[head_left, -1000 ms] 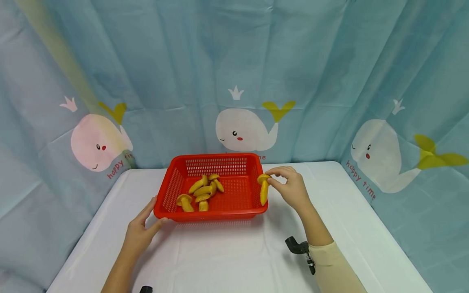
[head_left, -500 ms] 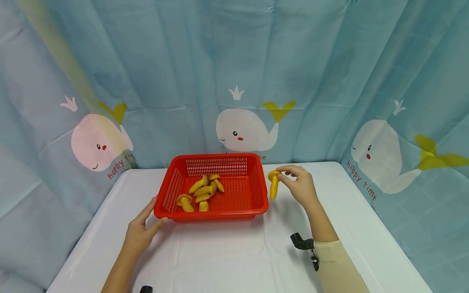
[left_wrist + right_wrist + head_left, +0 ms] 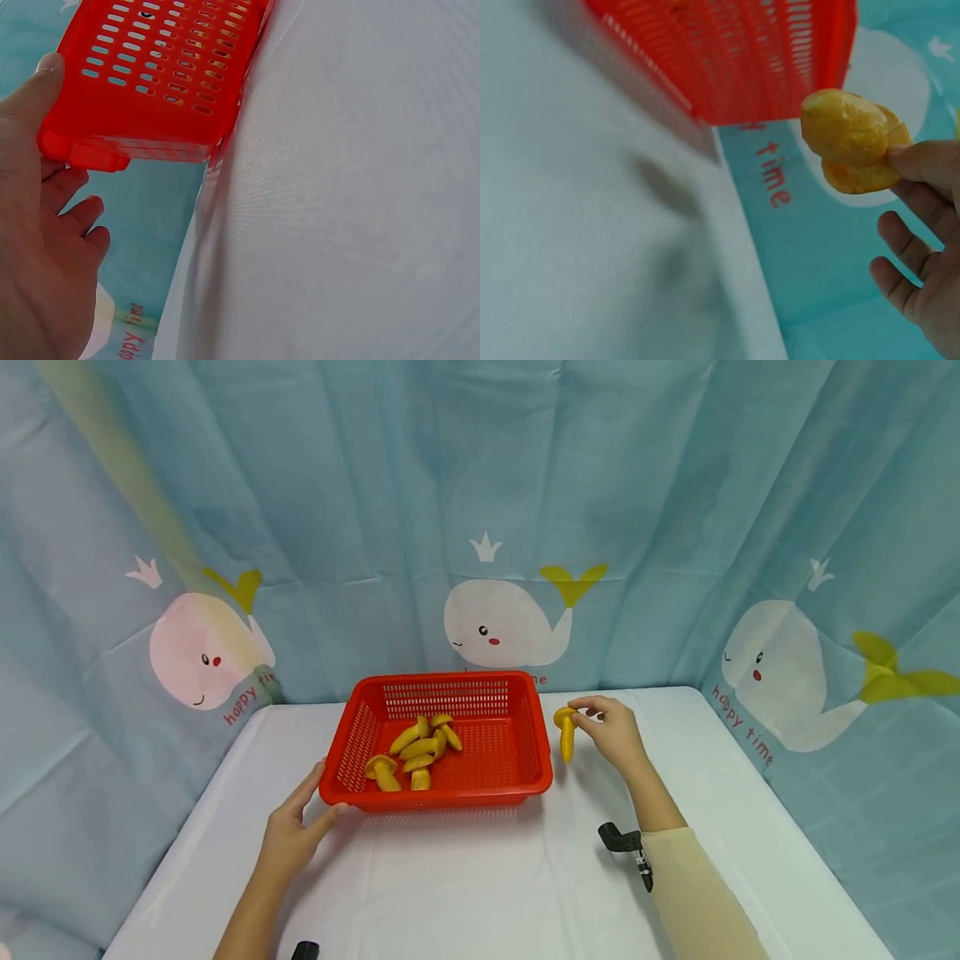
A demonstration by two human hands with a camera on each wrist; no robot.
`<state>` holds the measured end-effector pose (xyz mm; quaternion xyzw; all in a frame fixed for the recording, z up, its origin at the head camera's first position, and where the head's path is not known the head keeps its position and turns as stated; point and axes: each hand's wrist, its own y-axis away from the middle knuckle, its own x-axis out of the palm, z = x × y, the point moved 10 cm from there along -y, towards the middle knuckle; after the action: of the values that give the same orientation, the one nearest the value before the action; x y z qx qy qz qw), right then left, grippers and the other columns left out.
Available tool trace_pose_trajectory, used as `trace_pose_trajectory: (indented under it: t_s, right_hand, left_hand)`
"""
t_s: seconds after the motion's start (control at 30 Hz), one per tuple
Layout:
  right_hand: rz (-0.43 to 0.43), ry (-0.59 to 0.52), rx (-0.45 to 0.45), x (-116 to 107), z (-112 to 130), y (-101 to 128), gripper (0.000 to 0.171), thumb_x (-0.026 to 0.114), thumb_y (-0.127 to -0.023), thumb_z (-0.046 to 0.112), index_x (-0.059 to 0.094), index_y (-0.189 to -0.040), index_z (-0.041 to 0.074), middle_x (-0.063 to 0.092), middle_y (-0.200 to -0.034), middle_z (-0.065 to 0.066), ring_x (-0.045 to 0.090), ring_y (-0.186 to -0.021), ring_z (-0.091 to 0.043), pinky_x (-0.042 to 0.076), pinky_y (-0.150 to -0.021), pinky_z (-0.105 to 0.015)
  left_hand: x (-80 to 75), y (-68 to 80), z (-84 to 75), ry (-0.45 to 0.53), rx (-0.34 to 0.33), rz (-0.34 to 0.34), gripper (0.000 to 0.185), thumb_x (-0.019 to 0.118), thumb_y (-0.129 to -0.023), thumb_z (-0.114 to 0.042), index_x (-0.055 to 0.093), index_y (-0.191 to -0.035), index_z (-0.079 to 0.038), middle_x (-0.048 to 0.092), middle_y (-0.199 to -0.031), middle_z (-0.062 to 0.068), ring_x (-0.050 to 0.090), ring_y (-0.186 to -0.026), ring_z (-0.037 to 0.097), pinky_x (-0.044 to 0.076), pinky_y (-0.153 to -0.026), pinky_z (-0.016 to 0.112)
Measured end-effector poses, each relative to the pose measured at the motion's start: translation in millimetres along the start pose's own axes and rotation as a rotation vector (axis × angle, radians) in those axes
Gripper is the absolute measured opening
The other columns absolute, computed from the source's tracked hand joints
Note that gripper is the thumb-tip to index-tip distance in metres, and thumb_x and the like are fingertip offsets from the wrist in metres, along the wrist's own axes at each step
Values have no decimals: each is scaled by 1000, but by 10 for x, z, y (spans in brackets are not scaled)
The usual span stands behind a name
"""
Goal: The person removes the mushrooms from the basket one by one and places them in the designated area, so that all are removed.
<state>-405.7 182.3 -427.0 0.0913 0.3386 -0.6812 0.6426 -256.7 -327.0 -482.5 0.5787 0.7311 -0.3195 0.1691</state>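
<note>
A red slotted basket stands on the white table and holds several yellow toy mushrooms. My right hand pinches one yellow mushroom by its cap, stem hanging down, just right of the basket and outside it. The right wrist view shows that mushroom at my fingertips beside the basket's wall. My left hand rests at the basket's front left corner, thumb on the rim and fingers straight. In the left wrist view the thumb touches the red corner.
The white table ends at a blue whale-print curtain behind and on both sides. A black wrist camera mount sits on my right forearm. Bare tablecloth lies in front of and to the right of the basket.
My right hand carried the pinched mushroom from over the basket's right rim outward to the right and slightly back. The left hand and basket stayed put.
</note>
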Motion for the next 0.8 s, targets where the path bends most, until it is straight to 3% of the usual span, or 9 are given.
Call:
trace_pose_trajectory:
  t_s: [0.13, 0.17, 0.33, 0.47, 0.57, 0.63, 0.73, 0.8]
  right_hand:
    - [39, 11, 9, 82, -102, -108, 20, 75, -95, 17, 78, -114, 12, 75, -112, -10, 62, -100, -27, 48, -93, -43]
    - [47, 18, 15, 104, -133, -136, 20, 75, -95, 18, 78, -114, 13, 75, -112, -10, 62, -100, -27, 49, -92, -42]
    - [90, 51, 42, 204, -252, -269, 19, 74, -96, 21, 78, -114, 16, 73, -110, -10, 62, -101, -28, 53, -79, -36]
    - [121, 52, 45, 277, -293, -364, 20, 74, -96, 21, 78, -115, 15, 73, -108, -11, 62, -100, -29, 51, -75, -34]
    - [134, 50, 53, 325, -331, -412, 20, 74, -96, 21, 78, -115, 14, 73, -107, -10, 62, -99, -29, 50, -76, -35]
    - [145, 55, 56, 364, -358, -429, 21, 74, -96, 21, 78, -115, 13, 74, -108, -10, 62, -100, -29, 50, -77, -35]
    - [167, 64, 68, 428, -412, -428, 22, 73, -96, 20, 77, -115, 12, 74, -113, -10, 62, -102, -29, 50, -82, -36]
    - [182, 73, 76, 472, -447, -419, 22, 73, -96, 18, 77, -116, 10, 74, -116, -10, 62, -102, -29, 50, -84, -36]
  left_hand:
    - [4, 6, 12, -12, -16, -3, 84, 79, -91, -35, 31, -159, -38, 38, -164, 0, 37, -150, 27, 41, -108, 48]
    - [0, 6, 16, -15, -15, -7, 84, 80, -90, -36, 32, -159, -38, 39, -163, 0, 38, -150, 26, 41, -108, 46]
    - [-23, -13, 4, -3, 25, -23, 84, 81, -89, -31, 35, -160, -32, 40, -163, 3, 37, -151, 14, 31, -107, 9]
    - [-35, -27, 5, -4, 38, -28, 84, 81, -90, -31, 34, -159, -37, 40, -163, 3, 31, -145, -9, 30, -105, 7]
    - [-30, -26, 8, -12, 33, -23, 83, 79, -91, -33, 32, -159, -40, 39, -163, 1, 28, -141, -18, 31, -105, 9]
    - [-31, -21, 9, -8, 37, -29, 83, 80, -90, -33, 34, -159, -38, 40, -163, 1, 30, -143, -13, 29, -103, 5]
    - [-27, -4, 3, -1, 45, -30, 83, 81, -89, -31, 36, -160, -32, 40, -162, 1, 36, -149, 6, 27, -100, 1]
    - [-20, 10, 4, -3, 37, -28, 83, 81, -89, -31, 36, -159, -33, 40, -162, 1, 39, -149, 18, 31, -104, 5]
